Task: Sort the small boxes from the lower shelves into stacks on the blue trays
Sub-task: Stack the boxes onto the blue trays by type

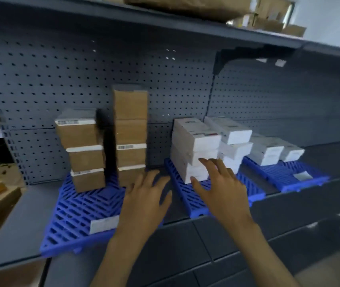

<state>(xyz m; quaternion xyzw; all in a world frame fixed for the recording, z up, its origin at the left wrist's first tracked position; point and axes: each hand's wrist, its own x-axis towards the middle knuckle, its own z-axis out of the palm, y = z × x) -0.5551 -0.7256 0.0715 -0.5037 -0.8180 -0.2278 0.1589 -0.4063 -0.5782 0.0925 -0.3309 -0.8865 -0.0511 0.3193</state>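
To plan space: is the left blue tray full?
Not full: the left blue tray holds two brown box stacks at its back; front mostly bare.

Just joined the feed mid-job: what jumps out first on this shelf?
Two stacks of brown boxes stand on the left blue tray. The middle blue tray holds piled white boxes, the right blue tray fewer. In front, the left hand and right hand spread open, the right near the white boxes.

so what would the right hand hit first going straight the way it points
Probably the front white stack on the middle tray: the right hand aims open fingers at its lower boxes, though blur hides the gap.
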